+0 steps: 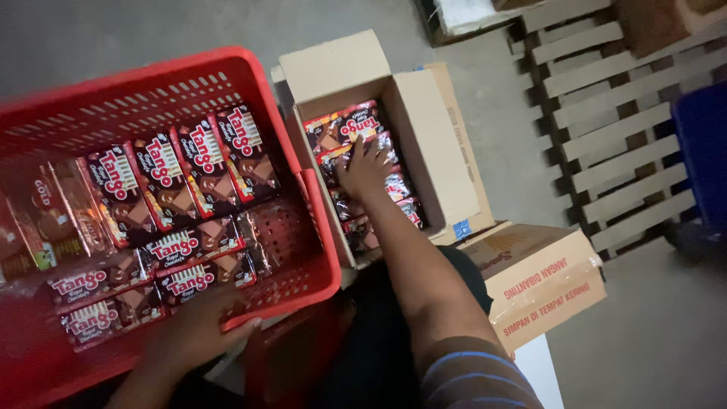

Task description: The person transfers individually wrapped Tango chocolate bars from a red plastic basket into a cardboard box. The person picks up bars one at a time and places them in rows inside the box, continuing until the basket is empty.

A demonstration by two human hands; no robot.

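Two hands work: right hand (pixel 362 168) lies flat with spread fingers on snack packs (pixel 356 129) in the cardboard box (pixel 424 144); left hand (pixel 198 322) grips the red basket (pixel 303 265).

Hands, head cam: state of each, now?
Left hand: gripping the red crate rim.
Right hand: fingers spread, on wafer packs in the cardboard box; grasp cannot be told.
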